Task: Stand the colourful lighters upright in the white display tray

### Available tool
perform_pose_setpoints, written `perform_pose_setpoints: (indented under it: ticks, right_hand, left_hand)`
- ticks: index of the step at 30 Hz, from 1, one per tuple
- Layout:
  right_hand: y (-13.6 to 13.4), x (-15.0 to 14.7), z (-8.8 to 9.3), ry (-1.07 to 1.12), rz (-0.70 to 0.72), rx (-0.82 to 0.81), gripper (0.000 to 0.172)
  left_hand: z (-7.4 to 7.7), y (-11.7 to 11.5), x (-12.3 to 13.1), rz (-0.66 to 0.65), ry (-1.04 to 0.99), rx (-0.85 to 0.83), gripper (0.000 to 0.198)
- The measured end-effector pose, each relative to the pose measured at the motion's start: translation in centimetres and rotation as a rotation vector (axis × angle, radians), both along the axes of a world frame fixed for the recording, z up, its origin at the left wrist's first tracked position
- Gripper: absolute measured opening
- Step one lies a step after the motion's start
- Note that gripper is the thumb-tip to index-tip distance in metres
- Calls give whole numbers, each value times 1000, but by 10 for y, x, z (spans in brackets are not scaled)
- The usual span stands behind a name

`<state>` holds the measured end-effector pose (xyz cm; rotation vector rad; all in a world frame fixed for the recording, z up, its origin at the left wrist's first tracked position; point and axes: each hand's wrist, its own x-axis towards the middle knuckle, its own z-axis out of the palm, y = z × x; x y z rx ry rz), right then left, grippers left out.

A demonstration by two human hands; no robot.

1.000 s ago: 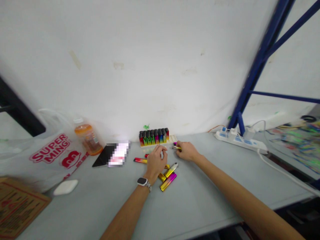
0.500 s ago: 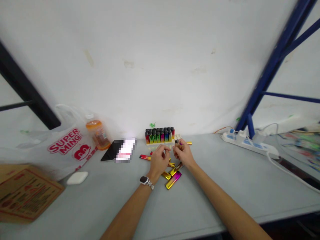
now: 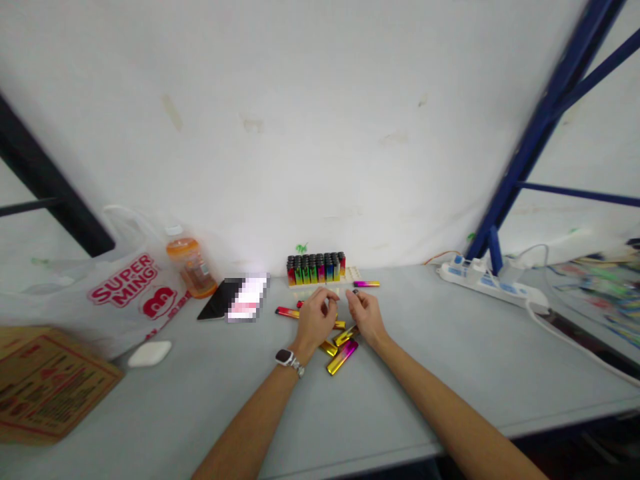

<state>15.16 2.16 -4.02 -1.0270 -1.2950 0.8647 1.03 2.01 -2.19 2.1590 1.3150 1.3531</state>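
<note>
My right hand [image 3: 367,317] is closed around a lighter [image 3: 355,291]; only its dark top shows above the fingers, and the rest is hidden. Left of it, my left hand [image 3: 317,319] hovers with loosely curled fingers, a gap between thumb and forefinger, and nothing visible in it. Under and around both hands lie several loose shiny lighters, among them a gold and magenta lighter [image 3: 343,358] and a red one [image 3: 287,312]. Behind the hands, lighters [image 3: 316,269] stand upright in rows in a pale tray [image 3: 354,274], whose right end shows bare holes.
A magenta and yellow lighter [image 3: 367,284] lies right of the tray. Leftward are a tablet-like device [image 3: 220,300], an orange bottle [image 3: 193,267], a plastic bag [image 3: 120,313], a white case [image 3: 150,354] and a carton [image 3: 55,387]. A power strip [image 3: 493,288] with cables lies at right.
My right hand has dropped slightly and turned, so less of its lighter shows. The lighter right of the tray is now uncovered. My left hand keeps nearly the same pose; the view has shifted slightly.
</note>
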Motion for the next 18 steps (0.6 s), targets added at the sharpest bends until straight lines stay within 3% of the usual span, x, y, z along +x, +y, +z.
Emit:
perform_pose_setpoints:
  ticks: [11, 18]
  right_hand:
    - [-6, -1, 2, -47, 16, 75, 46]
    - [-4, -6, 3, -102, -90, 66, 38]
  left_hand:
    - [-2, 1, 0, -10, 4, 5, 13]
    - [-3, 1, 0, -11, 3, 14, 14]
